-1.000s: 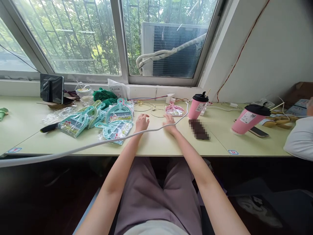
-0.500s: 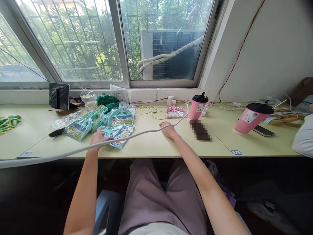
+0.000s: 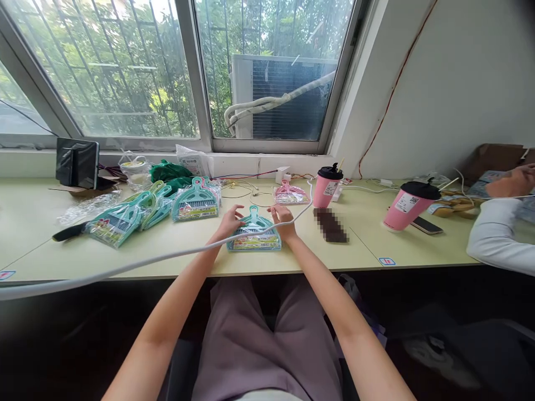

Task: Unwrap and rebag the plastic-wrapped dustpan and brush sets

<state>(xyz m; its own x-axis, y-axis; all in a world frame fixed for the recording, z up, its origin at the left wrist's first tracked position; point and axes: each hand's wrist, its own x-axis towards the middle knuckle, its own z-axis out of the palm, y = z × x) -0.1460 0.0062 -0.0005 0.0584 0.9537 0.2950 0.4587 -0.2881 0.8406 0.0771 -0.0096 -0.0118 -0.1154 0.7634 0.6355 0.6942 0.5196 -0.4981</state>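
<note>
Dustpan set, bagged, is now lying near, btwn L hand & R hand, instead of by the pile at left, so it's sitting apart, w/in both hands' reach. Both are curling loosely at its sides; can't tell if they're gripping.

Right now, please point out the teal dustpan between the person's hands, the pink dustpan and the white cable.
Teal dustpan (image 3: 254, 241), head view: its wrapped lower front.
Pink dustpan (image 3: 290, 196), head view: its wrapped body below the handle.
White cable (image 3: 173, 254), head view: its middle stretch.
</note>
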